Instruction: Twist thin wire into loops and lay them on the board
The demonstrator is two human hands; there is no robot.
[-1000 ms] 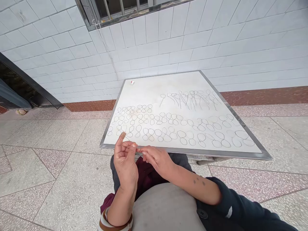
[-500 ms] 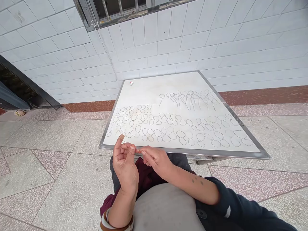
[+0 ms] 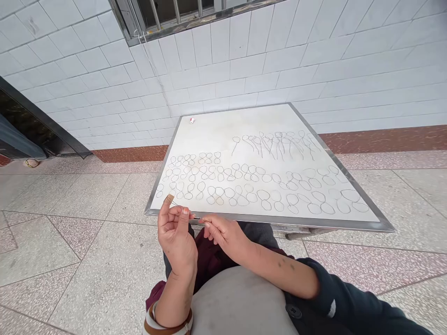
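My left hand (image 3: 179,239) is raised over the table's front edge, thumb and fingers pinched on a thin dark wire (image 3: 173,202). The wire loops up to a finger whose tip is wrapped in a tan band (image 3: 170,198). Close by on the right, my right hand (image 3: 221,232) is closed in a pinch, apparently on the wire's other end; the wire is very faint between the hands. Beyond them, several figure-eight wire loops (image 3: 216,195) lie in rows on the white table (image 3: 216,128). Single loops with twisted tails (image 3: 279,144) lie farther back.
The table has a grey metal rim (image 3: 279,223) and stands against a white tiled wall (image 3: 223,65). A small red-and-white object (image 3: 192,121) sits at its far left corner. Above is a barred window (image 3: 178,11). Stone floor (image 3: 87,265) surrounds the table.
My left hand has shifted slightly left, away from my right hand, opening a small gap between their fingertips. The right hand has hardly moved.
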